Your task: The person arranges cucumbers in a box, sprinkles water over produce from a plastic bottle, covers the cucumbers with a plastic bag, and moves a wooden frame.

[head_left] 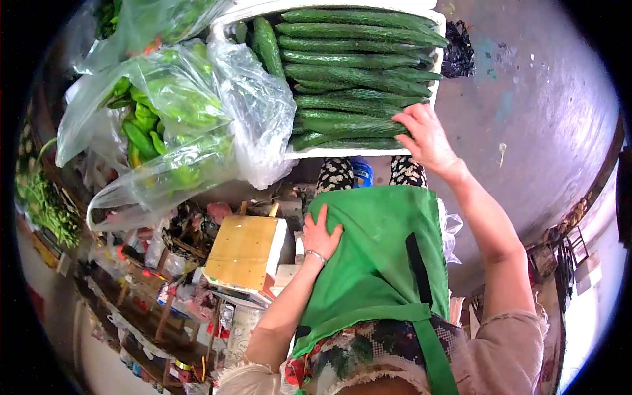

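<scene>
Long dark green cucumbers (355,79) lie side by side in rows inside a white foam box (304,155). My right hand (426,137) is at the box's near right corner, its fingers curled over the right end of a cucumber (368,125) in the near rows. The fingertips are partly hidden against the cucumbers. My left hand (320,237) rests flat on the green apron (375,243) over my lap, fingers spread and holding nothing. A crumpled clear plastic bag (257,112) covers the box's left side.
Left of the box, clear bags hold green peppers (141,125). A wooden-topped box (242,249) stands beside my left arm, near cluttered shelves (158,316). Leafy greens (49,204) lie far left. A black plastic bag (459,49) sits on the grey floor (526,125) right of the box.
</scene>
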The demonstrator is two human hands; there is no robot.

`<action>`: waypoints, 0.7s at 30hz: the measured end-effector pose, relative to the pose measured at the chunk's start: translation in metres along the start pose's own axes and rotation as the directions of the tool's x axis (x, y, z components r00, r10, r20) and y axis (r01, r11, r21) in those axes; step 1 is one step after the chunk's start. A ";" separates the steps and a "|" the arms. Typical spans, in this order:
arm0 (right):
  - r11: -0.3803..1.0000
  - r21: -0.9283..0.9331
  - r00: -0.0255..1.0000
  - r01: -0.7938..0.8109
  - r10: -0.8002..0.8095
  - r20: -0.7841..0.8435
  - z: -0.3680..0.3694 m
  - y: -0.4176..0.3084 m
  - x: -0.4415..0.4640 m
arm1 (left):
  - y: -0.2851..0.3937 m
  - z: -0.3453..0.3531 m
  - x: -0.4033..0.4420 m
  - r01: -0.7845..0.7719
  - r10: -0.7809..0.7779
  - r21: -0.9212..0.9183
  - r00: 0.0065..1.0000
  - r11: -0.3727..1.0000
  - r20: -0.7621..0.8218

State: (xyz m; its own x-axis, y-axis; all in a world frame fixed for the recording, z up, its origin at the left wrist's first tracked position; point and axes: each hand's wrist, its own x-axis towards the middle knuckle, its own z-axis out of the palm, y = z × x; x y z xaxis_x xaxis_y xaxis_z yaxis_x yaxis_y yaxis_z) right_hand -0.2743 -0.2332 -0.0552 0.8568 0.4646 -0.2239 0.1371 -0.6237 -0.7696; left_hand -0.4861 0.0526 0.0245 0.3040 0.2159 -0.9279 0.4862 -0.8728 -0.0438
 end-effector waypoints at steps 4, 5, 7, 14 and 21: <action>1.000 -0.003 0.999 -0.023 0.022 -0.041 -0.031 0.016 0.010 | -0.005 0.004 0.000 -0.017 0.017 -0.006 1.000 1.000 -0.020; 0.999 -0.021 0.998 -0.032 0.030 -0.061 -0.036 0.021 0.016 | -0.005 0.005 0.000 -0.020 0.020 -0.007 1.000 1.000 -0.021; 0.999 -0.036 0.994 -0.025 0.021 -0.110 -0.039 0.031 0.031 | -0.005 0.006 0.001 -0.022 0.021 -0.009 0.999 1.000 -0.025; 0.986 -0.136 0.949 0.098 -0.133 -0.284 -0.007 0.050 0.093 | -0.006 0.008 0.001 -0.005 0.005 0.002 1.000 1.000 -0.015; 0.961 -0.264 0.928 -0.086 -0.020 -0.373 0.004 0.035 0.092 | -0.002 0.008 0.001 0.028 -0.028 -0.012 1.000 1.000 0.011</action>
State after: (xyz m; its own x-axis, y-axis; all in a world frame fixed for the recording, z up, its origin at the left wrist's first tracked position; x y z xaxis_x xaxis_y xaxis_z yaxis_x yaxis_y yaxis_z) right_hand -0.1931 -0.2098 -0.1055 0.9775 0.2088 0.0304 0.1894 -0.8052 -0.5619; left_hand -0.4935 0.0512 0.0210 0.2812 0.2350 -0.9304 0.5045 -0.8610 -0.0650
